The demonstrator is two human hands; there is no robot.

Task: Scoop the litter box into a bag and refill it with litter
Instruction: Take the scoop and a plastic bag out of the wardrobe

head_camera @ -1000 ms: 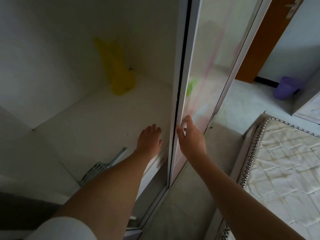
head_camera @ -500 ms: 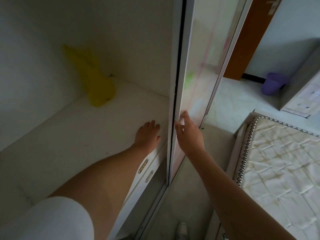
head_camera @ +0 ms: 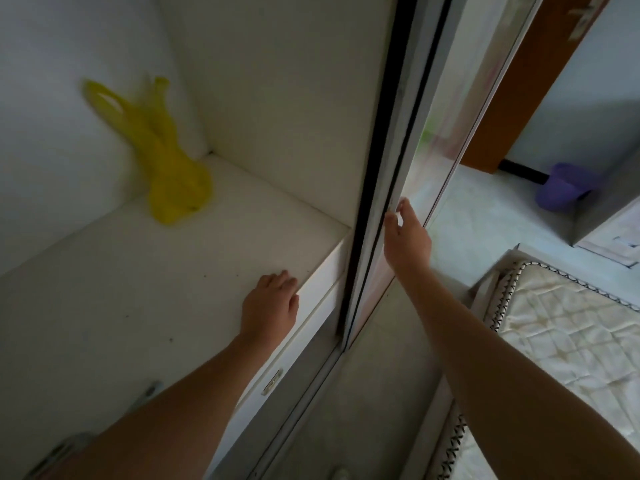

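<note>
cupboard [head_camera: 284, 98] is holding a yellow bag [head_camera: 175, 174] at 10 o'clock; left hand [head_camera: 272, 303] is resting flat on its shelf [head_camera: 121, 289]; right hand [head_camera: 408, 237] is pinching the sliding door [head_camera: 450, 133].

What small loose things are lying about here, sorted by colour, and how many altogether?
Yellow: 1, the bag
Grey: 1, the scoop, partly hidden
Purple: 1, a plastic thing
Total: 3

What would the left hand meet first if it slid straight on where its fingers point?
Likely the wardrobe's white side wall; the left hand rests on the shelf, the yellow plastic bag off that line.
</note>
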